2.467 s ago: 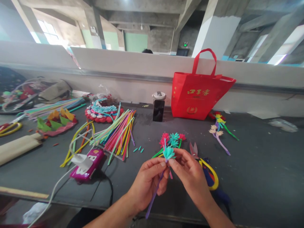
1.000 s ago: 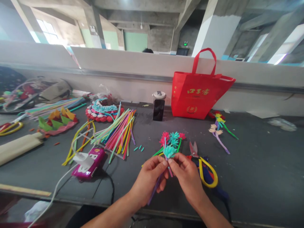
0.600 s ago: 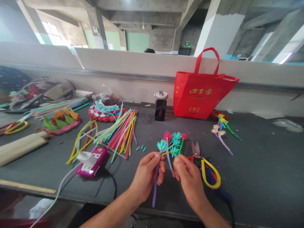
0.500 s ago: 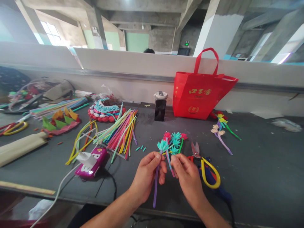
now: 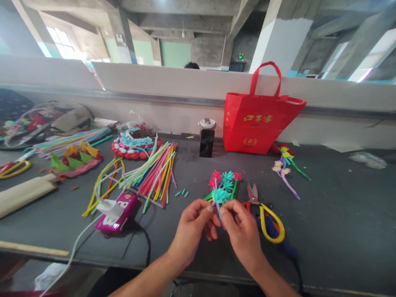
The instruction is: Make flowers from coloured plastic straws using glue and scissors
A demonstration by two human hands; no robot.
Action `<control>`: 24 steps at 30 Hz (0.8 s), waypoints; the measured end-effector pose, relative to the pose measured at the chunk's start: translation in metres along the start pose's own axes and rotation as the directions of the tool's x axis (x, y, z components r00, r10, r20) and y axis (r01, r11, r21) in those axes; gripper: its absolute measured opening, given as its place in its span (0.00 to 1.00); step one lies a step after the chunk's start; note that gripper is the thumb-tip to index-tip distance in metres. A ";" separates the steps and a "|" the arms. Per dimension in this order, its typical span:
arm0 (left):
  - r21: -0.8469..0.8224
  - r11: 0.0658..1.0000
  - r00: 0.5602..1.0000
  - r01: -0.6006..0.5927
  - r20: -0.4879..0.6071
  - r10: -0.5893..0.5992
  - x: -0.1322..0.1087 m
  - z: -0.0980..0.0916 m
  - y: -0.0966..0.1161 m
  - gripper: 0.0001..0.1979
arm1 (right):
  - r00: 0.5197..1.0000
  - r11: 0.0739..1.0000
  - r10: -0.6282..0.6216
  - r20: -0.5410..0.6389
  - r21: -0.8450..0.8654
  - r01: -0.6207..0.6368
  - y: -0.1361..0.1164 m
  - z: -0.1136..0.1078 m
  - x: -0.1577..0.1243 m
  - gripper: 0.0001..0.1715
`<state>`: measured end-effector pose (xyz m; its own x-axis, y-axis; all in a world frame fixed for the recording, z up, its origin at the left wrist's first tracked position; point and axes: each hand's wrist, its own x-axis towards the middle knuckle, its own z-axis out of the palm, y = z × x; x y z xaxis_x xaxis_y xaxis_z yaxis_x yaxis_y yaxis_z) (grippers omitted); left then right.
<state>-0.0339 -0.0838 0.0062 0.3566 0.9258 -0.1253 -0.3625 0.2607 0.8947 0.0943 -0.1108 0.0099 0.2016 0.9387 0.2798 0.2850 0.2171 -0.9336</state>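
My left hand (image 5: 191, 235) and my right hand (image 5: 239, 235) meet low in the middle of the view, fingertips pinched together on the stem of a teal flower (image 5: 219, 195) made from a fuzzy stick. The bloom stands just above my fingers. Behind it on the dark table (image 5: 334, 214) lies a small bunch of finished red and teal flowers (image 5: 227, 180). Scissors with yellow handles (image 5: 265, 211) rest just right of my right hand.
A fan of coloured fuzzy sticks (image 5: 154, 173) lies to the left, with a pink plug block (image 5: 116, 213) and its white cable. A red bag (image 5: 259, 119), a dark cup (image 5: 206, 139) and more small flowers (image 5: 286, 167) stand farther back. Craft pieces crowd the far left.
Half a second ago my hands were apart, the left holding the flower on its purple stem. Now both have come together under the bloom, and the purple stem is hidden behind my left hand.
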 end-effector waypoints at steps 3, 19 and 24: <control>-0.030 0.999 0.999 -0.032 -0.037 0.030 0.002 -0.003 0.002 0.13 | 0.994 0.993 -0.103 0.021 -0.049 0.104 -0.006 -0.002 -0.007 0.18; -0.241 0.970 0.999 -0.038 -0.018 0.035 0.000 -0.006 0.005 0.07 | 0.965 0.950 -0.159 0.208 -0.235 0.207 0.017 0.012 -0.010 0.13; -0.132 0.989 0.996 -0.069 0.048 0.076 -0.001 -0.008 0.008 0.08 | 0.940 0.986 -0.123 0.319 -0.066 0.152 0.019 0.013 -0.010 0.14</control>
<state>-0.0440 -0.0804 0.0096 0.3691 0.9287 -0.0357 -0.4971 0.2297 0.8367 0.0853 -0.1126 -0.0140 -0.1451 0.9407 0.3067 0.3737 0.3391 -0.8633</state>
